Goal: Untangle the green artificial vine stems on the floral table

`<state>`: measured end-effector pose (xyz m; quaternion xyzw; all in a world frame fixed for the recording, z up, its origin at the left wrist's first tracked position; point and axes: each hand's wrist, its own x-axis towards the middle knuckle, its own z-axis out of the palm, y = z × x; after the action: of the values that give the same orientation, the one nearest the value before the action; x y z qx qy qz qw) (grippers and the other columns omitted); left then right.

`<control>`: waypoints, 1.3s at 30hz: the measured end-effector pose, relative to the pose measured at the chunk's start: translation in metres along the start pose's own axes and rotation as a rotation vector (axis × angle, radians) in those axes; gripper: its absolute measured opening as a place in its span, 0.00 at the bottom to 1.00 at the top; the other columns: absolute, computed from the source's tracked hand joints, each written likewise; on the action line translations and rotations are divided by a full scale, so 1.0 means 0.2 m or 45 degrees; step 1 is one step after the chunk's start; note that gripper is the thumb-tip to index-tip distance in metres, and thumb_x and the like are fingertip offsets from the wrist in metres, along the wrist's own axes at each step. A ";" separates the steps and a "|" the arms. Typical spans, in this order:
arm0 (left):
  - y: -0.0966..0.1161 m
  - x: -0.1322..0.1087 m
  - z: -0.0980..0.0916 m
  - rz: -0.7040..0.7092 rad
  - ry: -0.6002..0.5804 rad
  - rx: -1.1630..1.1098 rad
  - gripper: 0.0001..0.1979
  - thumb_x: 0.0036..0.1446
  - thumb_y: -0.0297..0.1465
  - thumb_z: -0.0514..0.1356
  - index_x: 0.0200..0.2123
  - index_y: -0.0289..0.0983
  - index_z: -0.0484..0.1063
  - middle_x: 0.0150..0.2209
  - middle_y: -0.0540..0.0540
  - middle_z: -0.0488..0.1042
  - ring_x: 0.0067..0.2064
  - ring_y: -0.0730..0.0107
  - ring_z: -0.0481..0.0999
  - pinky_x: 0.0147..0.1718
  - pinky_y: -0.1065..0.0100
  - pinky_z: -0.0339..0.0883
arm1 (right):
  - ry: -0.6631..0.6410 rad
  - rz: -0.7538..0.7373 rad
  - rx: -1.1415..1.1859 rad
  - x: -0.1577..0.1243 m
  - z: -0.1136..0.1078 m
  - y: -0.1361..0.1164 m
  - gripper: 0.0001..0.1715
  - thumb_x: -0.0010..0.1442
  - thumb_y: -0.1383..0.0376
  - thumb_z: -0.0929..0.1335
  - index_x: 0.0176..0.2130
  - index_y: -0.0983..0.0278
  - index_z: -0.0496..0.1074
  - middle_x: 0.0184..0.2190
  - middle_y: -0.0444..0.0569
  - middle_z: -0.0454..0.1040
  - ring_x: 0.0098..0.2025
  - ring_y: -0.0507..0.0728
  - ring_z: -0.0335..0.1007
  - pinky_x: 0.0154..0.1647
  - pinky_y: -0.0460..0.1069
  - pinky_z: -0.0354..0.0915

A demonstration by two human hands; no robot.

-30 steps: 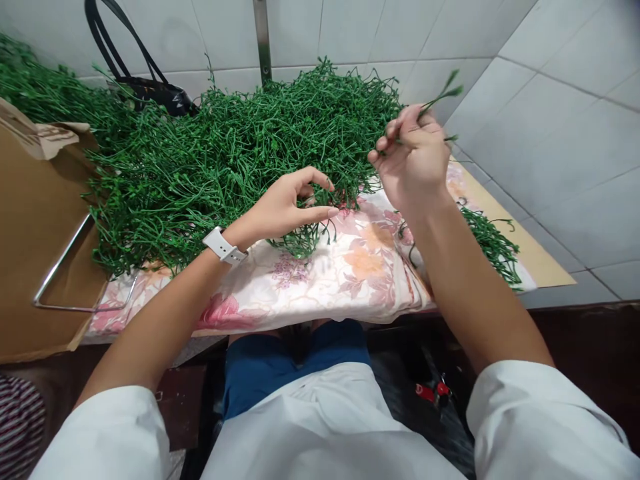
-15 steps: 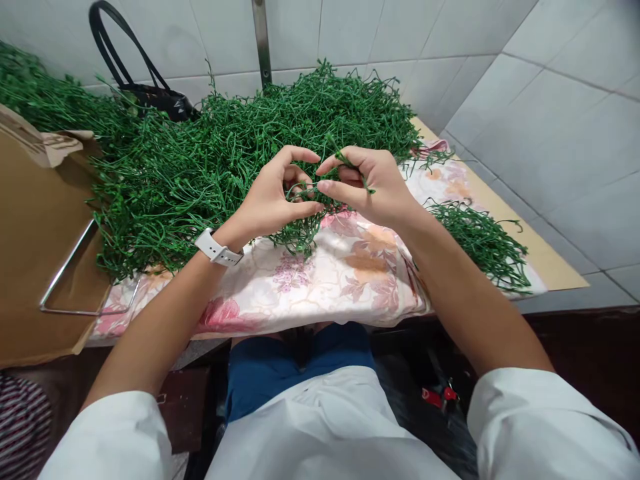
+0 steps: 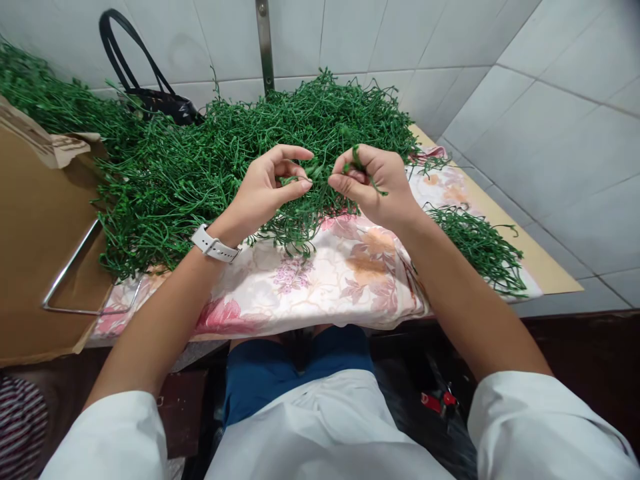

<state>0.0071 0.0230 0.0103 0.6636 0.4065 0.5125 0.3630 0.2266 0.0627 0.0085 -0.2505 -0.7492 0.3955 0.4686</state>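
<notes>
A wide heap of thin green sprigs [image 3: 210, 160], plastic-looking with small buds at their tips, covers the back of the table. At the heap's front edge, my left hand [image 3: 273, 180], with a white watch strap at the wrist, has thumb and curled fingers closed on a green sprig [image 3: 287, 179], its index finger raised. A short gap away, my right hand [image 3: 376, 179] pinches thumb to index finger, with a green sprig [image 3: 357, 159] running between the fingers and its end poking out below. What lies inside the right fingers is partly hidden.
A smaller pile of sprigs [image 3: 477, 250] lies by my right forearm on the floral cloth [image 3: 300, 293]. A cardboard box [image 3: 45, 247] with a metal wire frame [image 3: 73, 267] stands at left. A black handbag [image 3: 167, 105] sits behind the heap against the tiled wall [image 3: 350, 33].
My hands have moved apart, the left a little left and the right a little right. The left thumb has closed towards its fingers, and the right fingertips have come together.
</notes>
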 end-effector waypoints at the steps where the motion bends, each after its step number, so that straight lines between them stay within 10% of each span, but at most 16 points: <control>1: 0.00 0.00 0.01 -0.016 -0.035 0.007 0.28 0.51 0.47 0.76 0.49 0.40 0.77 0.36 0.48 0.75 0.37 0.73 0.74 0.34 0.71 0.68 | 0.019 0.017 0.072 0.00 0.01 0.00 0.26 0.56 0.44 0.80 0.32 0.59 0.71 0.22 0.39 0.53 0.25 0.51 0.49 0.26 0.50 0.52; 10: 0.02 -0.04 0.10 -0.001 -0.325 0.051 0.22 0.57 0.49 0.71 0.33 0.35 0.73 0.32 0.50 0.72 0.34 0.74 0.68 0.36 0.69 0.63 | -0.058 -0.089 0.101 0.00 0.08 0.06 0.33 0.63 0.36 0.72 0.31 0.60 0.63 0.25 0.42 0.59 0.26 0.50 0.55 0.25 0.48 0.58; 21: 0.00 -0.03 0.11 -0.034 -0.183 -0.215 0.20 0.62 0.48 0.67 0.33 0.38 0.68 0.28 0.53 0.70 0.31 0.75 0.72 0.36 0.69 0.68 | -0.077 -0.029 0.358 0.01 0.10 0.11 0.29 0.63 0.40 0.74 0.35 0.59 0.64 0.23 0.39 0.60 0.21 0.48 0.50 0.20 0.47 0.49; 29: 0.01 -0.02 0.09 0.068 -0.137 0.077 0.30 0.58 0.58 0.68 0.26 0.37 0.72 0.21 0.53 0.64 0.24 0.78 0.59 0.23 0.69 0.52 | -0.074 -0.001 0.323 -0.02 0.12 0.06 0.31 0.59 0.39 0.76 0.34 0.58 0.64 0.23 0.40 0.61 0.23 0.49 0.53 0.20 0.47 0.52; 39: 0.02 -0.02 0.08 0.012 -0.182 -0.142 0.26 0.61 0.54 0.66 0.28 0.38 0.69 0.25 0.50 0.69 0.25 0.76 0.67 0.26 0.68 0.63 | 0.051 0.079 0.804 0.04 -0.02 0.02 0.30 0.57 0.47 0.80 0.31 0.57 0.62 0.22 0.38 0.50 0.23 0.51 0.46 0.19 0.47 0.49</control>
<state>0.0223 0.0171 0.0090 0.6790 0.3473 0.4873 0.4252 0.2272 0.0738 0.0103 -0.1232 -0.5720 0.6174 0.5257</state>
